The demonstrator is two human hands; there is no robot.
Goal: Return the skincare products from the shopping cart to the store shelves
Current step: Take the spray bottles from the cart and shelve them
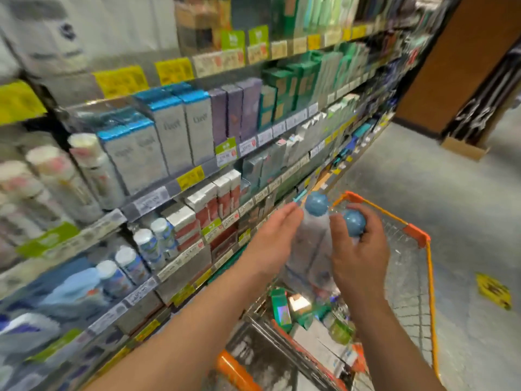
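Observation:
Two clear bottles with blue caps are held above the shopping cart [417, 231]. One bottle [313, 235] stands between my hands, its blue cap up. My left hand [275, 241] lies flat against its left side with straight fingers. My right hand [359, 249] curls round the second bottle [352, 221] and also touches the first. Inside the cart lie several boxed products, among them a green box [282, 307]. The store shelves [174, 182] run along the left, full of boxes and bottles. The picture is blurred.
The cart has an orange rim and an orange handle [236, 373] close to me. A grey floor [451, 198] stretches to the right, with a yellow floor marker [493, 290]. A cardboard box [465, 148] sits by a brown wall at the far right.

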